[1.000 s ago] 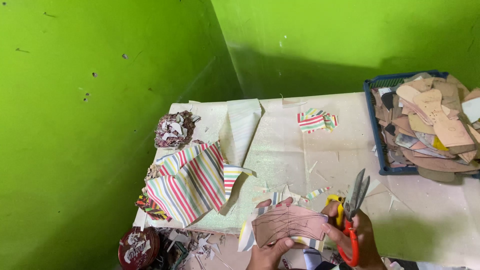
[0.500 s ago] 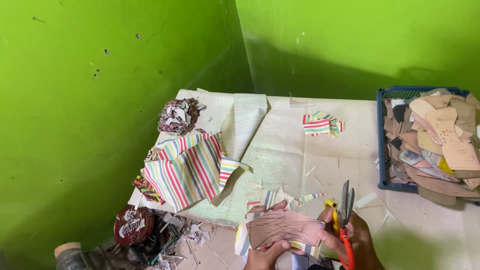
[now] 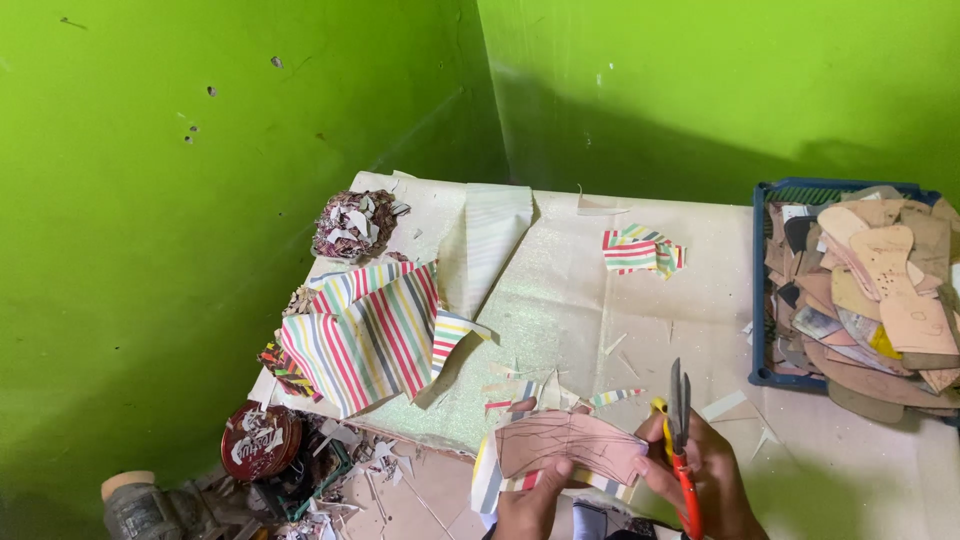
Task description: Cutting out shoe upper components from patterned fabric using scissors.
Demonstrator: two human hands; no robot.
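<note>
Pink card template point(image 3: 570, 447), backed by striped fabric point(image 3: 492, 478), was pinched in the left hand point(image 3: 528, 508) at the near table edge. Red-handled scissors point(image 3: 681, 440), blades nearly shut, were gripped in the right hand point(image 3: 700, 480). Template and fabric were best kept flush and cut closely along the outline. Farther off lay striped cloth point(image 3: 365, 335), scraps point(image 3: 640, 250) and a blue crate point(image 3: 762, 290) of insoles.
</note>
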